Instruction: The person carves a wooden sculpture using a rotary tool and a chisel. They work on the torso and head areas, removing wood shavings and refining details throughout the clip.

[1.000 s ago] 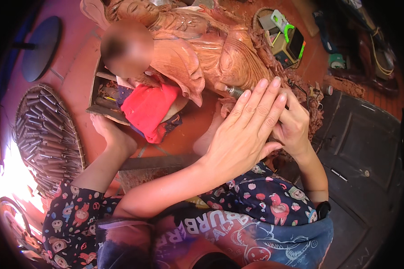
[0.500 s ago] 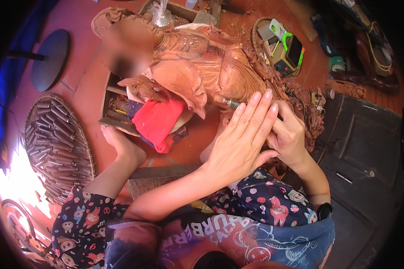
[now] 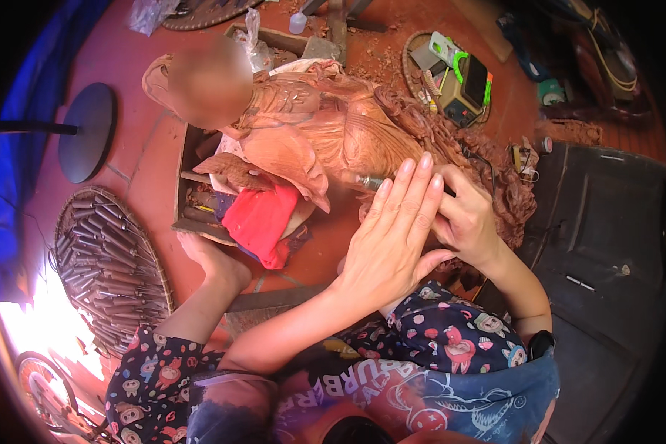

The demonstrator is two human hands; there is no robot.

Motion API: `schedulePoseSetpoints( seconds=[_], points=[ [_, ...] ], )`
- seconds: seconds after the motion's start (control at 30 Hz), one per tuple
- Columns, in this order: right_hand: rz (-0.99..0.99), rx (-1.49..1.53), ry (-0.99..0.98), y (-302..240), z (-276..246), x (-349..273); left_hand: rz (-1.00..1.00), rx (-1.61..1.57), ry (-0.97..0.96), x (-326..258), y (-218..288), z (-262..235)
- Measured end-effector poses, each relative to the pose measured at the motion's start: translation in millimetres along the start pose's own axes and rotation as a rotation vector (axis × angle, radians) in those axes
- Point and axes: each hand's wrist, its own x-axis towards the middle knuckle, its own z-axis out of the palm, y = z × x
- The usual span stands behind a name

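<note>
A reddish-brown carved wooden figure [image 3: 296, 118] lies on its side in front of me, with flowing robe folds. Against its lower side is the metal nose of a rotary tool [image 3: 370, 180]; its tip is blurred and its body is hidden behind my hands. My right hand [image 3: 465, 218] is closed, its curled fingers wrapped round the tool's rear end. Across the tool lies my left hand [image 3: 396, 226], fingers straight and side by side, palm turned away from view and thumb stretched toward my right hand. Whether the left palm presses on the tool is hidden.
A round woven basket [image 3: 166, 277] full of chisel-like handles stands at left. Red cloth [image 3: 263, 222] lies by a wooden box [image 3: 179, 189]. Farther right, a round tray [image 3: 407, 70] holds a yellowish device. A dark panel [image 3: 607, 222] lies at right, wood shavings beyond the figure.
The view has shifted slightly, so the basket and cloth sit farther right and lower. Both hands keep nearly the same pose at the figure, and the tool's nose stays against it.
</note>
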Motion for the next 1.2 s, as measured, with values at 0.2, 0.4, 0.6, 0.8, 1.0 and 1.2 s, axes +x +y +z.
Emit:
schedulePoseSetpoints(
  seconds=[0.2,0.4,0.6,0.8,1.0,1.2],
  points=[
    [-0.039,-0.006,-0.012,9.3,1.5,-2.6,-0.011,0.005,-0.003,3.1,1.4,4.0],
    [-0.078,0.039,0.017,22.8,-2.5,5.9,-0.013,0.047,-0.002,11.9,4.2,5.5],
    [-0.080,0.070,0.036,32.3,-6.0,10.3,-0.021,0.063,0.004,16.5,6.9,5.3],
    [-0.110,0.101,-0.011,39.7,-2.5,10.6,-0.017,0.083,0.022,14.8,5.1,13.6],
    [-0.169,0.123,-0.046,51.6,-4.6,15.8,-0.033,0.066,0.052,20.7,6.7,17.6],
    [-0.179,0.133,-0.055,57.7,-6.6,19.1,-0.030,0.062,0.055,24.8,6.4,18.3]
  ],
)
